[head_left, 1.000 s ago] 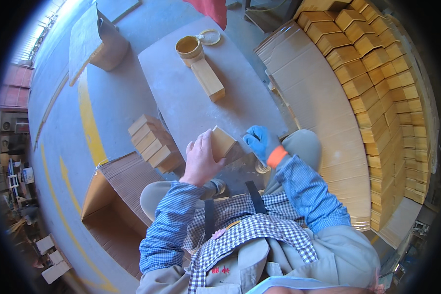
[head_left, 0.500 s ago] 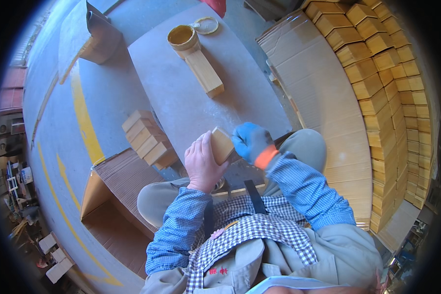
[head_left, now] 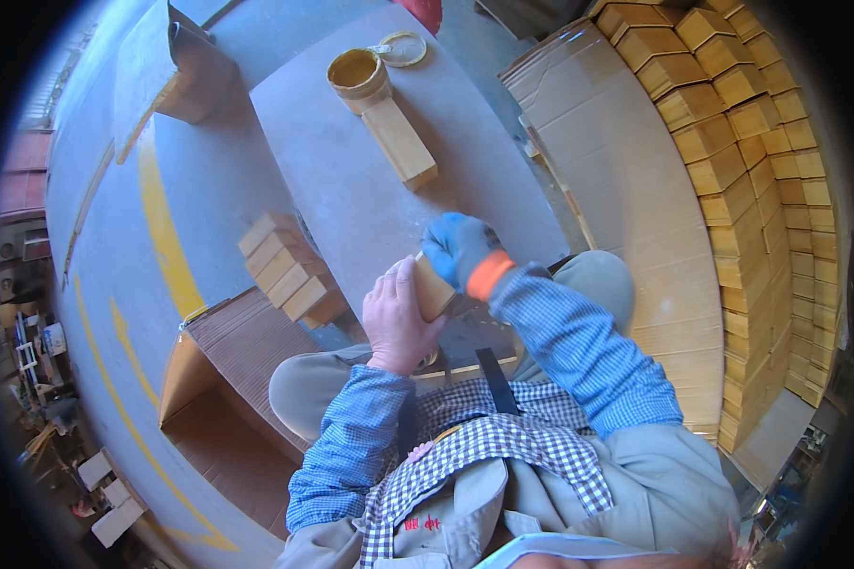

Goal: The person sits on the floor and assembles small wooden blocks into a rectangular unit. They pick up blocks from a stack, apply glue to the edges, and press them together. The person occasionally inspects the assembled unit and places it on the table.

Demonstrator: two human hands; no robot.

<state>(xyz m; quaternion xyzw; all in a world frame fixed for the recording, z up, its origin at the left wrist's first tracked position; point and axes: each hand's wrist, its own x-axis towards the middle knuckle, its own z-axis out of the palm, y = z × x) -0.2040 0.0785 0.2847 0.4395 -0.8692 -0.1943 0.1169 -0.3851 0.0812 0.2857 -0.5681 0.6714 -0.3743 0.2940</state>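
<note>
My bare left hand (head_left: 397,318) is closed around the left side of a pale wooden block (head_left: 434,287), tilted up at the near edge of the grey board. My right hand (head_left: 462,248), in a blue glove with an orange cuff, is curled at the block's far end. Whatever its fingers hold is hidden. Pale dust lies on the board just beyond. Farther off, an opened round tub (head_left: 362,93) with brownish-yellow content stands against a long wooden block (head_left: 399,142). A round lid (head_left: 404,49) lies beside the tub.
Pale wooden blocks (head_left: 289,270) are stacked left of the board (head_left: 313,142). An open cardboard box (head_left: 232,379) stands near my left knee. On the right, flattened cardboard (head_left: 626,180) lies before tall rows of stacked yellowish wooden pieces (head_left: 731,199).
My gloved right hand has shifted left, over the block's far end. My left hand keeps its hold on the block, nearly in place.
</note>
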